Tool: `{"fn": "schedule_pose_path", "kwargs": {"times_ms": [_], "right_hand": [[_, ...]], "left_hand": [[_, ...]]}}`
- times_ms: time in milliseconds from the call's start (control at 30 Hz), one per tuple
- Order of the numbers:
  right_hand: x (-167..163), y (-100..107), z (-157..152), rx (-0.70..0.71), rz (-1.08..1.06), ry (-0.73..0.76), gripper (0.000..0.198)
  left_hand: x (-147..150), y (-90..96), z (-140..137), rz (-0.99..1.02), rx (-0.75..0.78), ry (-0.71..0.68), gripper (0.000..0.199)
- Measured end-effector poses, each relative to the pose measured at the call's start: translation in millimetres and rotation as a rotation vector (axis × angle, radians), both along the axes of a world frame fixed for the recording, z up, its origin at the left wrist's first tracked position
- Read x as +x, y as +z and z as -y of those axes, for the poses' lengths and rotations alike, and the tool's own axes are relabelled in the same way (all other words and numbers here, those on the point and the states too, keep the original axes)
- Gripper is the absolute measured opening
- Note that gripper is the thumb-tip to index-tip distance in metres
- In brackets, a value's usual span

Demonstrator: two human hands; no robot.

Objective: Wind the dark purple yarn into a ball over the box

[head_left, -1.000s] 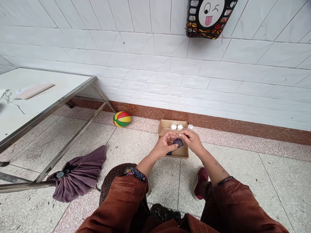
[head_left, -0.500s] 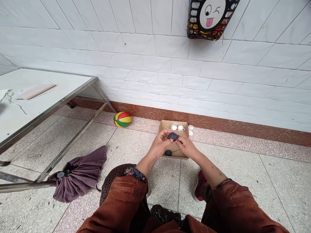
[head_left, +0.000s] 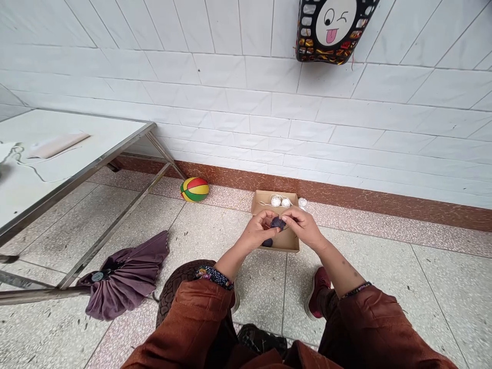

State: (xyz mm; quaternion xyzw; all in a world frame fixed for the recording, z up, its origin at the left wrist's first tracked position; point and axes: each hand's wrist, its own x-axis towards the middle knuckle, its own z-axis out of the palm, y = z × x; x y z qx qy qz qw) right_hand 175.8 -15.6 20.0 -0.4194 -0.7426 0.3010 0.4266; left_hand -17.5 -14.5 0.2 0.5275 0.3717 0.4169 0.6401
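A small dark grey-purple ball of yarn [head_left: 277, 222] is held up between my two hands, above an open cardboard box [head_left: 288, 245] on the floor. My left hand [head_left: 258, 228] curls its fingers and thumb around the ball's left side. With thumb and fingers pinched at its upper right, my right hand [head_left: 303, 225] also grips the ball; any strand there is too fine to make out. Inside the box, a second dark yarn ball [head_left: 267, 242] lies partly hidden below my left hand. Two white yarn balls [head_left: 280, 201] sit at the box's far end with a loose strand.
More white yarn [head_left: 302, 203] lies just right of the box by the wall. A striped ball [head_left: 195, 189] rests near the metal-framed table [head_left: 115, 138]. A folded purple umbrella [head_left: 126, 277] lies at left. A black basket [head_left: 334, 31] hangs on the tiled wall.
My right hand has turned and moved up over the yarn ball's right side. The ball has shifted slightly right and down, and my left hand now covers more of the dark ball in the box.
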Motion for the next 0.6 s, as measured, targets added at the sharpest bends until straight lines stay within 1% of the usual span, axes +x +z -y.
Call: {"fn": "schedule_pose_path", "kwargs": {"times_ms": [67, 133, 233, 333, 433, 533, 600], "right_hand": [[3, -6, -6, -0.009, -0.022, -0.070, 0.022], [4, -15, -10, -0.042, -0.038, -0.115, 0.020], [1, -27, -11, -0.074, -0.018, -0.111, 0.018], [-5, -35, -8, -0.085, 0.042, -0.072, 0.018], [-10, -38, -4, -0.094, 0.084, -0.039, 0.017], [-12, -37, 0, -0.085, 0.097, -0.009, 0.016], [-13, -33, 3, -0.078, 0.107, 0.007, 0.016]], "left_hand": [[1, 2.2, 2, 0.061, 0.010, -0.064, 0.041], [1, 5.5, 3, 0.148, 0.008, -0.094, 0.044], [0, 8.7, 4, 0.236, -0.041, -0.108, 0.043], [-2, 8.0, 4, 0.267, -0.090, -0.062, 0.040], [-4, 5.6, 2, 0.273, -0.112, -0.003, 0.041], [-4, 3.2, 0, 0.266, -0.108, 0.030, 0.043], [-4, 1.7, -2, 0.250, -0.085, 0.078, 0.043]]}}
